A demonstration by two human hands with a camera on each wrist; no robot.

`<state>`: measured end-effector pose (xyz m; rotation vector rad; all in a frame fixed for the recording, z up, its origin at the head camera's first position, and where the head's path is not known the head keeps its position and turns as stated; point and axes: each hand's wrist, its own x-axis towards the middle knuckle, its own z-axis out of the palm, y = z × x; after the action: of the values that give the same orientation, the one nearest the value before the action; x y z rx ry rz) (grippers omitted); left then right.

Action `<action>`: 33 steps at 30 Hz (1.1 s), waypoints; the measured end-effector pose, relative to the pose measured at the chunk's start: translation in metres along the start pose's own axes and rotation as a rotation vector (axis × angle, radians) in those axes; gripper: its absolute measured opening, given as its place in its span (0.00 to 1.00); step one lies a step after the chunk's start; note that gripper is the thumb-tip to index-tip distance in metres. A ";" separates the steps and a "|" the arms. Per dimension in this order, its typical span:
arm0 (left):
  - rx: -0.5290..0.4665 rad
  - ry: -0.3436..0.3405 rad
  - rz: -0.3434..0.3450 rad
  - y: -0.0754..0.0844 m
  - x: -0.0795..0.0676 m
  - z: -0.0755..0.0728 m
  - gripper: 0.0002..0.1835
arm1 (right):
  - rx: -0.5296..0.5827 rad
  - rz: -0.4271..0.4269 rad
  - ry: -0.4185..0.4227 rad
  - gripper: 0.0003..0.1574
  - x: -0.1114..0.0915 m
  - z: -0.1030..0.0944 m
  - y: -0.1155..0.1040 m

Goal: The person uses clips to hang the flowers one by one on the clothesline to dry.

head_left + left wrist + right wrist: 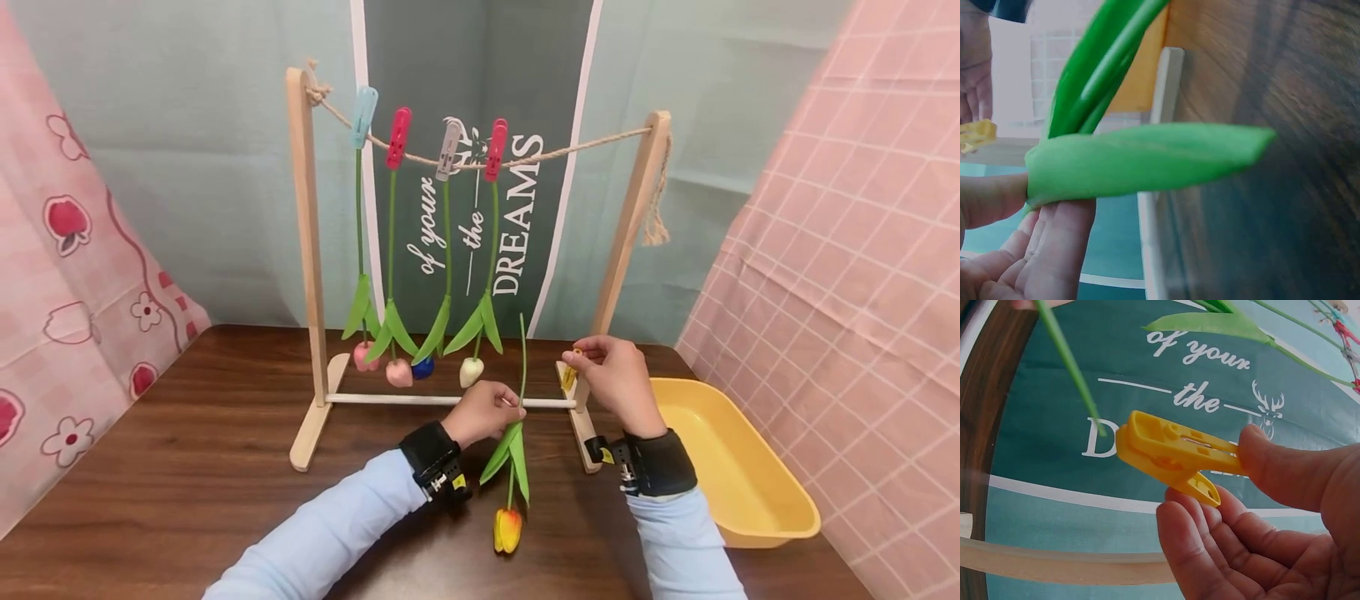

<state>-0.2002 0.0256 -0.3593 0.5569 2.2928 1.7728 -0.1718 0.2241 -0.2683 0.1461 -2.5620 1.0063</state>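
My left hand (486,412) pinches the green stem of a yellow-orange artificial tulip (507,531), whose bloom points down and whose bare stem end points up. In the left wrist view the thumb and fingers grip it by the leaf base (1085,165). A yellow clothespin (1175,456) is pinched between thumb and fingers of my right hand (618,379), its jaws facing the tulip stem but apart from it. Above, a rope (577,148) sags between two wooden posts. Clothespins in light blue (363,117), red (400,137), grey (449,150) and red again hold tulips hanging bloom-down from it.
The wooden stand's right post (630,217) rises close to my right hand, and a white crossbar (405,401) runs low between the feet. A yellow basin (750,475) stands at the right of the brown table (187,467). Cloth backdrops surround the table.
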 end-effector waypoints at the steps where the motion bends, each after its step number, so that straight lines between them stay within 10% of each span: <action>1: 0.004 -0.002 0.011 0.002 -0.001 0.000 0.05 | 0.000 -0.005 0.009 0.16 0.000 0.000 0.001; 33: 0.183 0.049 0.378 0.077 -0.026 -0.016 0.07 | 0.202 -0.133 0.308 0.16 -0.008 -0.008 -0.012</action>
<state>-0.1690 0.0173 -0.2835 1.0522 2.5319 1.7482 -0.1593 0.2197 -0.2583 0.1964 -2.1444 1.1379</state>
